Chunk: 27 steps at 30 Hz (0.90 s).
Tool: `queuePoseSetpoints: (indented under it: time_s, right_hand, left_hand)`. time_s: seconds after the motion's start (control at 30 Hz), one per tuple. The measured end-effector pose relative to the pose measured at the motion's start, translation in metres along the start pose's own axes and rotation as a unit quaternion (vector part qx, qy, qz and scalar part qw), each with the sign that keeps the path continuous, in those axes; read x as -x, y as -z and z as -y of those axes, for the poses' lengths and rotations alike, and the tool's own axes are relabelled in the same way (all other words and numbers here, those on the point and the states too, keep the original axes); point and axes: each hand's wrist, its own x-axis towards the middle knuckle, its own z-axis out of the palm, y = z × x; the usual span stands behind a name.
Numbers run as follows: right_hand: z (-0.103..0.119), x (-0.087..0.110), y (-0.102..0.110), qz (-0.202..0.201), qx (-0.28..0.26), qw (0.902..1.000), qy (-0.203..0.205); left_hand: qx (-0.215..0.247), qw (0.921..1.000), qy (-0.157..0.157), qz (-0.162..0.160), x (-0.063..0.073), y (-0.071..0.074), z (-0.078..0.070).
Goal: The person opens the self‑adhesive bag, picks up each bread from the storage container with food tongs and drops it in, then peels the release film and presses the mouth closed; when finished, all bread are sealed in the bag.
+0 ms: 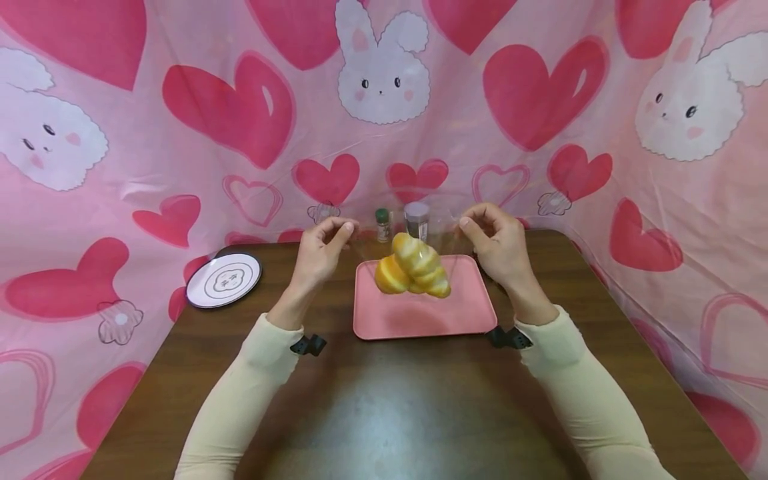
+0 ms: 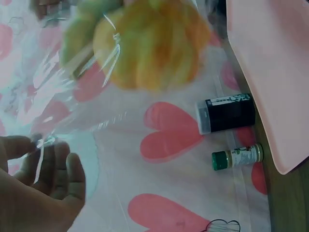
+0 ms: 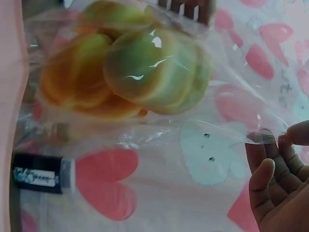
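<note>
Bread pieces (image 1: 420,263) hang inside clear bag (image 3: 145,137), overlapping far part of pink tray (image 1: 420,323) in head view. Left hand (image 1: 321,250) and right hand (image 1: 498,243) each pinch bag's upper edge, thumb against finger. Film looks thin and slick: one pinch sliding could tip bag, spilling bread onto tray or counter (image 1: 384,400). Swing away from person might knock green-capped bottle (image 1: 383,227) or dark jar (image 1: 417,225) behind.
</note>
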Motion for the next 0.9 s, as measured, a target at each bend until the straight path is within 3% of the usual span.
queuePoseSetpoints:
  time_s: [0.17, 0.3, 0.5, 0.67, 0.9]
  right_hand:
    - [-0.011, 0.000, 0.003, 0.010, 0.028, 0.9987, -0.042]
    - [-0.020, 0.000, 0.003, 0.025, 0.054, 0.9961, -0.064]
    - [-0.031, 0.002, 0.001, 0.051, 0.058, 0.9938, -0.080]
    - [-0.035, 0.005, 0.001, 0.064, 0.064, 0.9922, -0.086]
    - [-0.038, 0.006, 0.001, 0.086, 0.085, 0.9890, -0.085]
  left_hand:
    - [0.041, 0.9975, -0.046, -0.034, 0.001, -0.004, -0.004]
    - [0.051, 0.9960, -0.057, -0.047, 0.003, -0.007, -0.009]
    - [0.043, 0.9955, -0.060, -0.059, 0.013, -0.013, -0.034]
    - [0.059, 0.9951, -0.063, -0.048, 0.023, -0.020, -0.054]
    - [0.082, 0.9950, -0.035, -0.046, 0.026, -0.028, -0.053]
